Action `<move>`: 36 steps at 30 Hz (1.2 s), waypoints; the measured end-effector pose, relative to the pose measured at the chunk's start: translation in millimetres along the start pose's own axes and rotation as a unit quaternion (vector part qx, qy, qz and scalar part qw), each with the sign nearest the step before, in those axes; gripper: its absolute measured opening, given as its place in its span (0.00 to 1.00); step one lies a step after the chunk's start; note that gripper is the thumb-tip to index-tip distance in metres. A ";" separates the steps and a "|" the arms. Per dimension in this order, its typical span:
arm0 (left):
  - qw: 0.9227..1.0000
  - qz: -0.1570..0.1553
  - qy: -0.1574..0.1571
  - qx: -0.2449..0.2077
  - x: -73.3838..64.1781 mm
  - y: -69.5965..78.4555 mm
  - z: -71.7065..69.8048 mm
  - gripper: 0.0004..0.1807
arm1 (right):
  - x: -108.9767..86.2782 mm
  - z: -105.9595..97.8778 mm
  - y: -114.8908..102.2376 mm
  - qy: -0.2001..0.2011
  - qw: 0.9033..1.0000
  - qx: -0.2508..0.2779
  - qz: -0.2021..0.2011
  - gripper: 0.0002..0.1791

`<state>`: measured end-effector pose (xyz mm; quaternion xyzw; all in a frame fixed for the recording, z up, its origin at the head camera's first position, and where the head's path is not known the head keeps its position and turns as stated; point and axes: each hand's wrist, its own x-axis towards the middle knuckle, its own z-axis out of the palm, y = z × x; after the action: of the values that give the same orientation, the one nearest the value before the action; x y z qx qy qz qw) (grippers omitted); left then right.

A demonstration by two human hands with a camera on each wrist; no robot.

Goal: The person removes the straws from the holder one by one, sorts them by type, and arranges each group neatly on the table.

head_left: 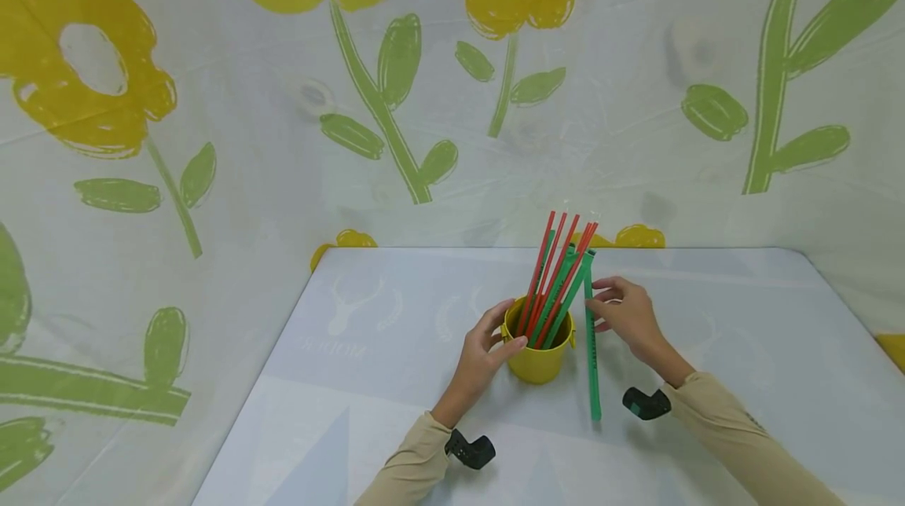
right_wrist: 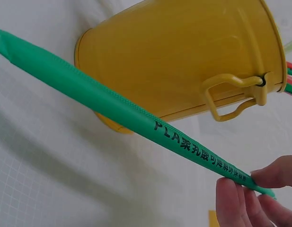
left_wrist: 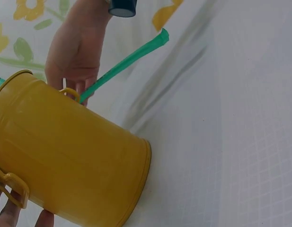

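Note:
A small yellow metal bucket (head_left: 535, 366) stands upright on the white table, several red straws (head_left: 549, 254) and green-wrapped straws (head_left: 576, 286) leaning out of its mouth. My left hand (head_left: 478, 361) holds the bucket by its left side, thumb at the front of the rim and fingers round the back. To the right of the bucket, my right hand (head_left: 629, 319) pinches one green-wrapped straw (head_left: 592, 372) between thumb and fingers near its upper part. That straw hangs nearly upright outside the bucket; dark printed lettering runs along its wrapper (right_wrist: 112, 106) in the right wrist view.
The white table top (head_left: 396, 380) reaches back to a wall cloth (head_left: 608, 137) printed with yellow flowers and green leaves. Metal loop handles (right_wrist: 226, 80) stick out from the bucket's sides. Black cameras (head_left: 472, 451) are strapped to both wrists.

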<state>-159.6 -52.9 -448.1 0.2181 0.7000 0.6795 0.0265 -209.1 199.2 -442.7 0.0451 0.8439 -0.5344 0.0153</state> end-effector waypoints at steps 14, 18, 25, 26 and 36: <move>1.000 -0.005 0.001 0.001 -1.2 -0.6 1.7 0.31 | 4.7 8.1 17.1 -0.015 0.999 -0.009 0.029 0.22; 1.000 -0.004 0.000 0.000 -1.3 -0.3 1.8 0.31 | 8.0 11.9 22.4 -0.014 0.999 -0.017 0.035 0.22; 1.000 0.000 -0.001 -0.001 -0.6 -1.7 1.1 0.31 | 11.4 17.3 25.0 -0.019 0.998 -0.025 0.053 0.22; 1.000 0.001 -0.002 0.000 -0.4 -2.0 1.0 0.32 | 11.8 17.8 25.3 -0.018 0.998 -0.026 0.056 0.22; 1.000 0.005 -0.002 0.008 -0.1 -1.5 0.3 0.31 | 18.1 23.1 33.3 -0.010 0.997 -0.051 0.048 0.19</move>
<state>-159.8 -52.6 -449.6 0.2230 0.7045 0.6734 0.0222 -224.6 193.5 -483.9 0.0796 0.8668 -0.4895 0.0518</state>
